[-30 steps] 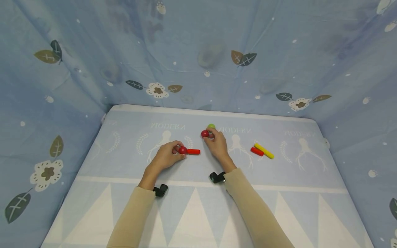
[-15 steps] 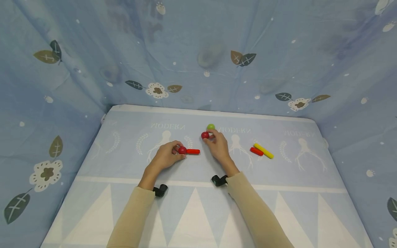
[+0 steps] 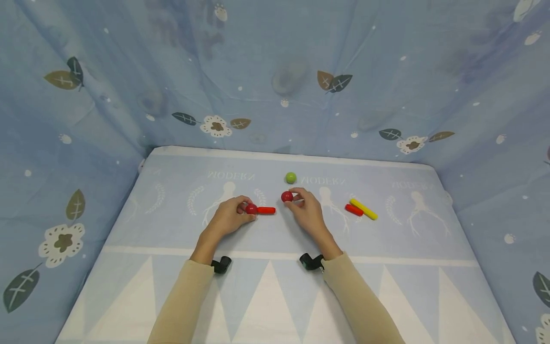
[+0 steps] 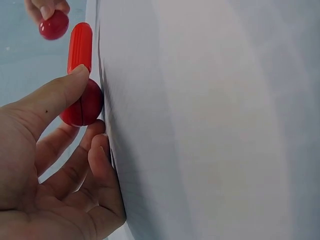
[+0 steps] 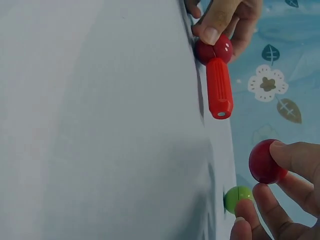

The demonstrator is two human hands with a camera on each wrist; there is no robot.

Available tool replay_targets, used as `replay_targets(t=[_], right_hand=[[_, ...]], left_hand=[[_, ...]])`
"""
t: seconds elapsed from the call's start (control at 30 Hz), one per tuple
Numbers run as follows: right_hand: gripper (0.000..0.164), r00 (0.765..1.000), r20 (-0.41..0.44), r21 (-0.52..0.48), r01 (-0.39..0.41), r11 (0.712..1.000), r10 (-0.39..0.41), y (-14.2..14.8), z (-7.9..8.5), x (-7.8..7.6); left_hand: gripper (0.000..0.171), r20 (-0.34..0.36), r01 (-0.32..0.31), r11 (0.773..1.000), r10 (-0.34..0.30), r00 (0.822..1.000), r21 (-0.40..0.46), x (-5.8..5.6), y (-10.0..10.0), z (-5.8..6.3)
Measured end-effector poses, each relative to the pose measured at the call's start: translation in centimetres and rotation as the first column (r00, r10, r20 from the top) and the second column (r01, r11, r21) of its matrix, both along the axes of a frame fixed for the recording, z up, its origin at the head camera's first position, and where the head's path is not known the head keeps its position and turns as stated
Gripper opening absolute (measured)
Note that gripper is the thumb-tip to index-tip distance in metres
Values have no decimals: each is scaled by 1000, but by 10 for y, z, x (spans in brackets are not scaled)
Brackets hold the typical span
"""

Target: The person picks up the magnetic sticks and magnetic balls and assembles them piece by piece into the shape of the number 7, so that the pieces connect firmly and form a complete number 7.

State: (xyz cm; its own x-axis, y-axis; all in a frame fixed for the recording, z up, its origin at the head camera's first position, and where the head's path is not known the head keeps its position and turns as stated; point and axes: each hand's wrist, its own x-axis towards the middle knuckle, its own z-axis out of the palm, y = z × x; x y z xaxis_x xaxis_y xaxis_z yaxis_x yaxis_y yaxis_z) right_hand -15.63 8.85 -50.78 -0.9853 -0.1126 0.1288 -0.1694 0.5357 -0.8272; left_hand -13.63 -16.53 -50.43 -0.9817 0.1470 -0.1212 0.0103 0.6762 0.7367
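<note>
While left hand pinches red ball | red stick juts (join unclear)

We get soft, even light in the head view, with faint shadows by the inner sides of the hands on the worktop. The blue cloth looks stretched towards the edges. Both wrist views are dimmer and greyer — we find the worktop's pattern blurred there — and small white glints dot one red ball.
</note>
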Motion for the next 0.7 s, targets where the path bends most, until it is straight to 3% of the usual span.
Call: replay_targets(t=[0.33,0.7], right_hand=[[36,998,50,4,-24,1000,24,6,-8,15],[35,996,73,31,-46,998,44,1,-11,20]], left_hand=[[38,-1,1,1000,-1,1000,5,0,-1,0],[37,5,-4,1000,4,1000,1,0,-1,0]])
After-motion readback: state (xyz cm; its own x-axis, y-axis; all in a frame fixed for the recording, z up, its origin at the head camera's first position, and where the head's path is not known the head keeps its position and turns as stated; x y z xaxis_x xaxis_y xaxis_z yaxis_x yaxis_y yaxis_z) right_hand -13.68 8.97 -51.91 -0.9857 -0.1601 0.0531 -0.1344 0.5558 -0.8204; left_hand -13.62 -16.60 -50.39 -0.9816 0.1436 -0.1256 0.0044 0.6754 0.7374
